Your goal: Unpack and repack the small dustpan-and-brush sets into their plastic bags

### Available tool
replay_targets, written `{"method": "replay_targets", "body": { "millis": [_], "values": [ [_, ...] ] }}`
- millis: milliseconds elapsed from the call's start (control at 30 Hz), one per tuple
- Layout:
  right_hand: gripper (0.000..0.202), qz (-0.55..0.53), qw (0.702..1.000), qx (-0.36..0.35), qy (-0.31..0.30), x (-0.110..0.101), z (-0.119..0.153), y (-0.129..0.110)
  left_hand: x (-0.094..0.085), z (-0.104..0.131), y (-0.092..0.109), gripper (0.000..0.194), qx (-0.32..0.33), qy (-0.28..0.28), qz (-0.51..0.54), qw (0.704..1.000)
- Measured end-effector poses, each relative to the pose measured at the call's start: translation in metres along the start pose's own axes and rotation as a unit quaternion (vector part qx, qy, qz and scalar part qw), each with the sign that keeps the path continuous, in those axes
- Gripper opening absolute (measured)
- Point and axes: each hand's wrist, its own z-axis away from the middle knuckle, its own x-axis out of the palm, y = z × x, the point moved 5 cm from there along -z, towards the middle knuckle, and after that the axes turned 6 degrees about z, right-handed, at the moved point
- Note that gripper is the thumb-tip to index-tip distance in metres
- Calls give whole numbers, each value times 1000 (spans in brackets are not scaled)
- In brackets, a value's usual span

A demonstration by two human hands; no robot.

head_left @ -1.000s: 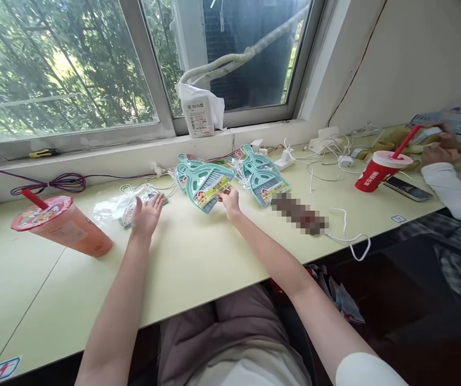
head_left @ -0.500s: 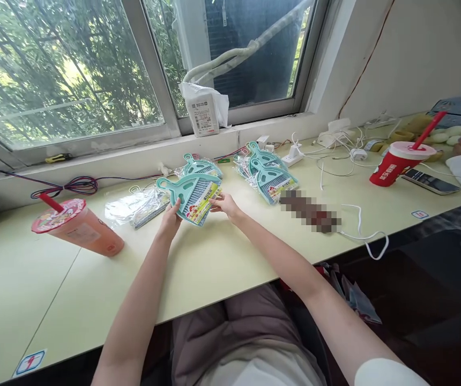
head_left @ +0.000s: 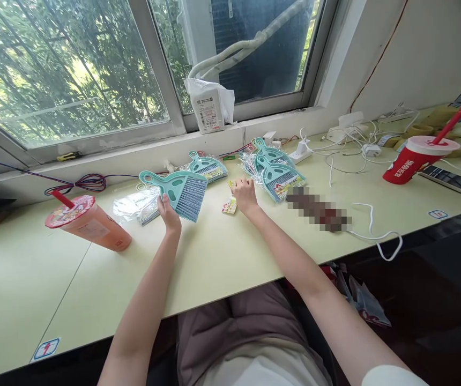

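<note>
A mint-green dustpan and brush set [head_left: 176,188] is gripped in my left hand [head_left: 169,213], its grey-blue bristles showing and no label over them. To the right of it, my right hand [head_left: 245,196] is closed around a yellow printed label [head_left: 229,205], whose lower part hangs below the fingers. Further back, another labelled mint-green set [head_left: 208,166] lies on the table. Several more sets in clear plastic [head_left: 273,166] are piled beyond my right hand. A clear plastic bag with a grey brush [head_left: 138,206] lies left of my left hand.
An orange drink cup [head_left: 94,222] stands on the left. At the right are a red cup [head_left: 409,161], a phone [head_left: 451,178] and white cables [head_left: 375,236]. A blurred brown item [head_left: 317,209] lies right of centre. A tissue pack [head_left: 209,110] stands on the windowsill.
The label has come off the dustpan set and moved right with my right hand. My left hand still holds the set, whose bristles are now uncovered. The view has shifted slightly.
</note>
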Motion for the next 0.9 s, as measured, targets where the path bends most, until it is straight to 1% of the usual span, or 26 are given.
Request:
{"method": "replay_targets", "body": {
  "millis": [67, 100, 200, 300, 400, 467, 533, 633, 700, 800, 900],
  "values": [
    [25, 13, 1000, 4, -2, 1, 0, 1, 3, 2, 5, 51, 45, -22, -11, 999],
    [22, 11, 1000, 7, 4, 0, 0, 1, 4, 4, 8, 50, 61, -24, -16, 998],
    [16, -37, 998, 14, 45, -9, 3, -6, 7, 9, 18, 48, 91, -20, -39, 995],
    [15, -113, 990, 2, 82, -23, 9, -23, 14, 20, 32, 46, 143, -46, -81, 985],
    [14, -157, 983, -37, 86, -33, 14, -42, 20, 32, 40, 48, 174, -66, -126, 975],
    [14, -182, 979, -55, 80, -36, 16, -49, 26, 41, 41, 50, 176, -96, -157, 967],
    [16, -215, 971, -63, 81, -37, 17, -52, 32, 50, 42, 51, 188, -144, -186, 954],
    [22, -284, 950, -61, 115, -38, 19, -54, 42, 66, 45, 53, 219, -221, -207, 928],
    [27, -329, 932, -54, 143, -37, 20, -57, 47, 74, 48, 55, 235, -255, -222, 911],
    [25, -390, 909, -26, 148, -33, 21, -60, 50, 81, 50, 58, 251, -272, -251, 894],
    [15, -462, 877, 9, 129, -26, 18, -56, 52, 81, 50, 56, 243, -272, -272, 891]
  ]
}}
